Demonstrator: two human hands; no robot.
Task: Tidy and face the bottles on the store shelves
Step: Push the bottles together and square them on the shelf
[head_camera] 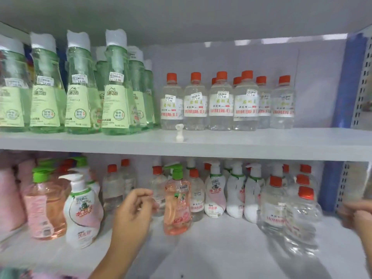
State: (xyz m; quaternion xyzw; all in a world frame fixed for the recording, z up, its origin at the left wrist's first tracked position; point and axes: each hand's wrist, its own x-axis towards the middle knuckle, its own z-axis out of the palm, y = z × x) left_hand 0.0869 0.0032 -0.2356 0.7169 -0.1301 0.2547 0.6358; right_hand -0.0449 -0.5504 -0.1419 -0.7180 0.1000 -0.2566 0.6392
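Observation:
On the lower shelf (201,248), my left hand (134,210) hovers with loosely curled fingers and holds nothing. Its fingertips are just left of a pink pump bottle (177,206) with a green pump, which stands alone toward the front. A clear red-capped bottle (158,186) stands right behind my fingertips. My right hand (357,216) is blurred at the right edge, next to a cluster of clear red-capped bottles (281,204). Whether it touches or grips one is unclear. White pump bottles (235,190) stand in a row between the two hands.
The upper shelf (261,143) carries tall green bottles (115,93) at left and clear red-capped bottles (221,103) at right, with a small loose white pump head (179,132) in front. A pink bottle (45,206) and a white pump bottle (83,210) stand at lower left.

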